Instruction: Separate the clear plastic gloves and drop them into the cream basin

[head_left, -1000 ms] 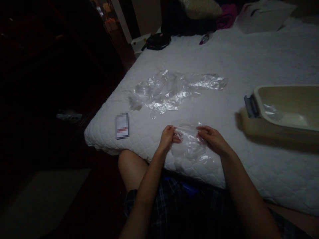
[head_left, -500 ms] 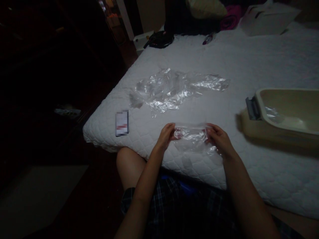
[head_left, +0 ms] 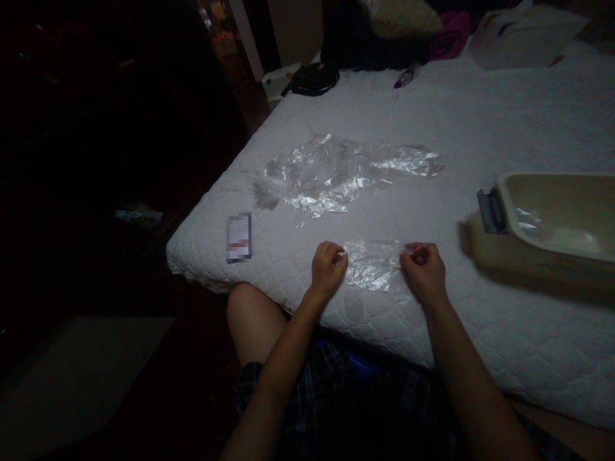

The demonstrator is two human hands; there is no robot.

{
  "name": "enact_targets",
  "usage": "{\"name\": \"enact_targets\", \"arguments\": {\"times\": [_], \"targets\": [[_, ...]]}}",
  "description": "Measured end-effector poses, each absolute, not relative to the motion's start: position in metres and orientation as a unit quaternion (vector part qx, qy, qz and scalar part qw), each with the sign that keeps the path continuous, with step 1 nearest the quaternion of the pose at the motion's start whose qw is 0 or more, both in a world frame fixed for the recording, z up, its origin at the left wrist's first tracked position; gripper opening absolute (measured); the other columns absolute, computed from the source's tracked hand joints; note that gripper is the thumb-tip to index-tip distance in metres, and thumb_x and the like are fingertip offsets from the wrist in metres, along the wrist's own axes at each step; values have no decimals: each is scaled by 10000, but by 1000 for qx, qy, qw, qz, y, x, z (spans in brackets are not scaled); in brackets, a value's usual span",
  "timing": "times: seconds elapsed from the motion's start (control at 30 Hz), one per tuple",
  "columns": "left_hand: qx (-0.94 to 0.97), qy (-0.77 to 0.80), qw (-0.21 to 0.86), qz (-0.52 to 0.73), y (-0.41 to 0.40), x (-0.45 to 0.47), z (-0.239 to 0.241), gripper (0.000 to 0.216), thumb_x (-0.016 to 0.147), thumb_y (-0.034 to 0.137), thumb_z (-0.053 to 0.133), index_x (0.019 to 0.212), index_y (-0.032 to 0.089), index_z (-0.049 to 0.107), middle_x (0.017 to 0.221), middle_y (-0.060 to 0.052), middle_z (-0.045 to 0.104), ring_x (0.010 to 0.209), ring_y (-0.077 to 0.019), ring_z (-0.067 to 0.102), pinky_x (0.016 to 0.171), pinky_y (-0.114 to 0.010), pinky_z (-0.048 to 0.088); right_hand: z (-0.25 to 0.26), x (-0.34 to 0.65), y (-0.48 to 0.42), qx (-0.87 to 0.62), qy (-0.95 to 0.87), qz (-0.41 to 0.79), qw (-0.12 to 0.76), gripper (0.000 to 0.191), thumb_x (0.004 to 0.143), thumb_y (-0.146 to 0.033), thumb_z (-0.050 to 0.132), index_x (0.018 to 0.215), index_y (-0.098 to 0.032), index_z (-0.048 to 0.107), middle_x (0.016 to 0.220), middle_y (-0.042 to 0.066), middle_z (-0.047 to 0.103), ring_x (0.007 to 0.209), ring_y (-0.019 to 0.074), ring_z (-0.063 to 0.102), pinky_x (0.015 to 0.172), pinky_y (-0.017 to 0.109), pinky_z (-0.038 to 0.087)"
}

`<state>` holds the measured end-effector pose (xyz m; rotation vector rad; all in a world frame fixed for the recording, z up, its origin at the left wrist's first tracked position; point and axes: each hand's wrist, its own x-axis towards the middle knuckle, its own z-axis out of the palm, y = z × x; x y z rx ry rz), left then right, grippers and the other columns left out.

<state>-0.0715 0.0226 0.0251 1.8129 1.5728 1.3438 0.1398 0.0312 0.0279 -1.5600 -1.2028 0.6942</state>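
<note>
A clear plastic bag (head_left: 373, 267) is stretched between my two hands, low over the white quilted bed (head_left: 480, 121). My left hand (head_left: 329, 266) pinches its left upper corner between thumb and fingers. On the other side, my right hand (head_left: 426, 269) grips the right upper corner in a pinch. The bag looks flat and crinkled, and its lower part rests close to the quilt. Beyond it lies a loose spread of crumpled clear plastic bags (head_left: 331, 173); how many there are I cannot tell.
To the right stands a cream plastic tub (head_left: 480, 246) with a grey latch and some clear plastic inside. A phone-like rectangle (head_left: 239, 238), blurred out, lies near the left edge. At the far end are a black bag (head_left: 314, 78) and a white box (head_left: 523, 40).
My hands have drawn the bag flatter and tauter, with fingers now curled at its corners instead of partly behind or inside it. The view has shifted slightly.
</note>
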Motion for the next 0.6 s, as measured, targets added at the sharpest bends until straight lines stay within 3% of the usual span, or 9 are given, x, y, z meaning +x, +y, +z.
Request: {"name": "enact_targets", "arguments": {"times": [0.13,0.3,0.5,0.6], "targets": [[680,557,160,450,22,-71,23,166,782,232,537,645,208,448,675,-17,458,707,-173,445,695,-299,373,22,141,32,-615,-541,267,507,206,682,-331,635,689,-206,471,875,26,582,684,128,529,631,277,446],[703,525,200,436,20,-69,26,248,807,316,529,601,219,430,670,-42,493,753,-199,483,761,-341,396,19,143,32,-610,-580,263,471,215,710,-388,623,817,-203,596,791,17,569,631,136,513,606,296,438],[707,482,258,449,19,-67,28,70,785,279,549,766,221,584,980,-94,617,1056,-241,518,949,-427,373,21,145,31,-597,-620,242,448,319,787,-413,540,1015,-214,640,851,37,567,697,153,524,668,321,447],[724,471,258,434,19,-67,26,148,777,241,547,910,228,611,1156,-96,585,1150,-243,485,1003,-447,338,18,148,34,-605,-627,233,432,372,809,-422,505,1094,-211,616,836,36,550,715,162,519,697,338,448]]}}
